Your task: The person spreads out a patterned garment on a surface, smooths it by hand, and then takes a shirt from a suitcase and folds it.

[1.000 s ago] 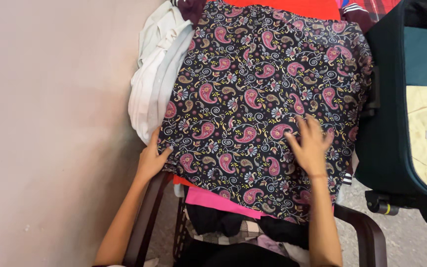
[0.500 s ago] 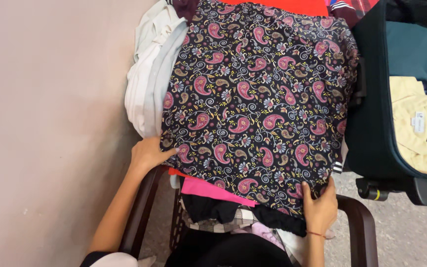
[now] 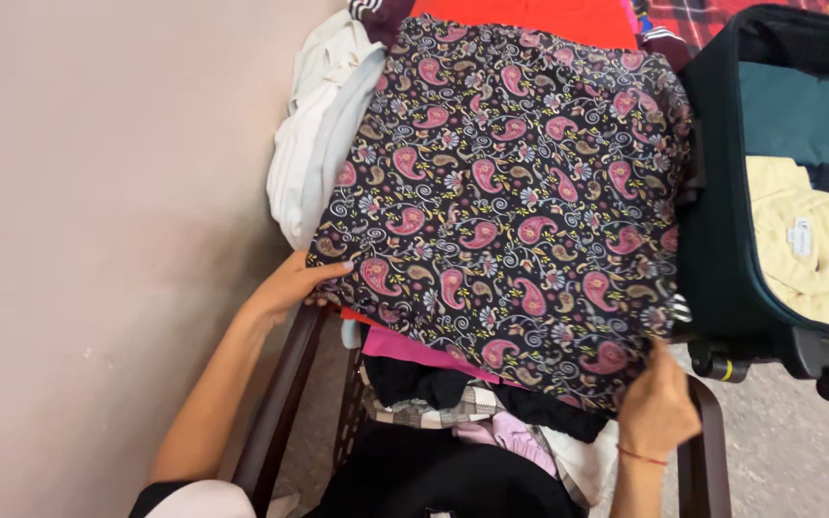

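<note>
A black cloth with pink paisley print (image 3: 510, 201) lies spread flat on top of a pile of clothes on a brown plastic chair (image 3: 285, 384). My left hand (image 3: 292, 284) grips the cloth's near left corner, fingers tucked under the edge. My right hand (image 3: 656, 405) pinches the near right corner, beside the chair's right armrest. A thin red thread circles my right wrist. Under the cloth I see pink, black and checked garments (image 3: 434, 384) spilling toward me.
White and grey clothes (image 3: 314, 144) bulge out on the left against a beige wall (image 3: 98, 240). A red garment (image 3: 549, 14) lies at the far end. An open dark teal suitcase (image 3: 722, 240) on wheels stands at the right, with a pale yellow shirt (image 3: 798, 240) inside.
My right hand slid from the middle of the paisley cloth down to its near right corner and took hold. My left hand kept the left corner. The view shifted slightly.
</note>
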